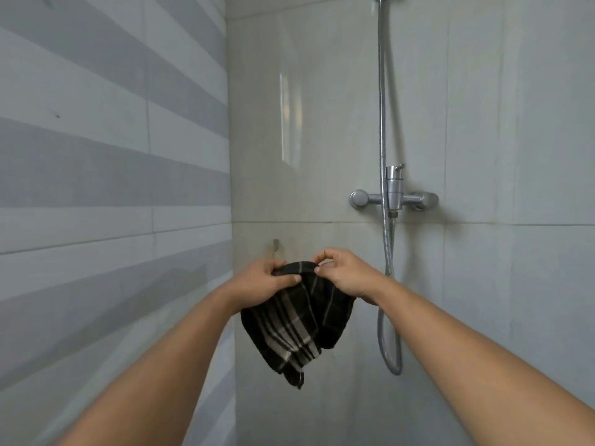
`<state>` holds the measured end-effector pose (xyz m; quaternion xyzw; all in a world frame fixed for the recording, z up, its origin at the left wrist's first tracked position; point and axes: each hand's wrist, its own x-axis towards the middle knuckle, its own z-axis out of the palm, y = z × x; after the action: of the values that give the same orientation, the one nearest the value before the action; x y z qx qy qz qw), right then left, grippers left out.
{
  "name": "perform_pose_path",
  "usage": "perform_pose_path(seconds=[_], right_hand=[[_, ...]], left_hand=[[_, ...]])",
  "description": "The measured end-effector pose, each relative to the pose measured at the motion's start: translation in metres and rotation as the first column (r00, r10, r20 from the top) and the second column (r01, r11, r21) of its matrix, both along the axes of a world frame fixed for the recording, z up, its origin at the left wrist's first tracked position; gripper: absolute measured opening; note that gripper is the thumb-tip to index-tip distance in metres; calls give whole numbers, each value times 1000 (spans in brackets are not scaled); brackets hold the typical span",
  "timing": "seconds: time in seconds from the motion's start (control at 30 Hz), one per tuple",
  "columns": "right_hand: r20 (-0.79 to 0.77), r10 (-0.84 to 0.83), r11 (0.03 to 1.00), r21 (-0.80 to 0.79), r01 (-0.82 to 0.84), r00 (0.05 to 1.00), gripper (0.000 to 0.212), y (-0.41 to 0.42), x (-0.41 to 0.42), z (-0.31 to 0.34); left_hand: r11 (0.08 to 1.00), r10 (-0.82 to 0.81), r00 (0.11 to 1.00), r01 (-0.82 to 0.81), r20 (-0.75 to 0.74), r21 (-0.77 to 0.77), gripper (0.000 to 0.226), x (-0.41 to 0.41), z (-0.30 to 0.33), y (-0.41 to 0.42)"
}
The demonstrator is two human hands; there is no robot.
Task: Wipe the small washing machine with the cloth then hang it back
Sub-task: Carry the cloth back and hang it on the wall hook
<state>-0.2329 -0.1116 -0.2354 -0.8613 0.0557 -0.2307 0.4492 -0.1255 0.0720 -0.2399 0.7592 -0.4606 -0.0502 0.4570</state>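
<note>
A striped tile wall (96, 156) fills the left side, and just past its corner a small wall hook (275, 245) sits on the pale tile right above the left hand (269, 281), whose fingers and thumb curl round the top edge of the dark checked cloth (296, 326). The cloth hangs down between both raised hands, close below the hook but apart from it. The right hand (343, 273) pinches the same top edge between thumb and fingertips, and further right stand a chrome shower tap (394, 196) and its hose (383, 107).

shower hose (382, 91) cut off at top edge, wall hook (275, 245) blurred
</note>
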Motion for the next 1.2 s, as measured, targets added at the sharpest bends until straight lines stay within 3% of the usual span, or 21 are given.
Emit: perform_pose_path(seconds=[0.13,0.27,0.4,0.53,0.63,0.7,0.87,1.0,1.1,1.2], right_hand=[[34,100,991,86,-103,994,22,-6,54,5],[16,175,984,35,-175,984,27,-31,110,-1],[100,72,992,-115,-61,992,29,-54,157,-4],[244,-46,940,-317,124,969,27,-73,197,2],[308,-129,839,-472,269,943,28,-80,220,7],[323,-159,713,-616,335,933,29,-80,231,5],[434,-192,468,-748,471,880,27,-81,239,-20],[452,-172,439,-760,479,875,27,-82,241,-43],[464,-178,438,-752,492,868,33,-78,242,-61],[483,-218,390,-753,529,848,46,-71,243,-73]], left_hand=[[998,50,999,-50,-16,-41,15,49,13,-11],[994,110,992,-110,60,-3,20,101,19,-28],[983,115,931,-157,346,94,15,151,13,-43],[980,183,849,-200,496,-18,20,193,0,-60],[956,288,752,-258,593,-137,14,223,-8,-77],[929,367,690,-305,624,-209,13,237,-14,-88],[878,479,644,-358,596,-319,14,251,-39,-107],[861,506,658,-342,558,-377,10,247,-61,-114],[859,494,719,-320,488,-399,12,240,-74,-120],[846,444,854,-300,271,-441,25,231,-84,-121]])
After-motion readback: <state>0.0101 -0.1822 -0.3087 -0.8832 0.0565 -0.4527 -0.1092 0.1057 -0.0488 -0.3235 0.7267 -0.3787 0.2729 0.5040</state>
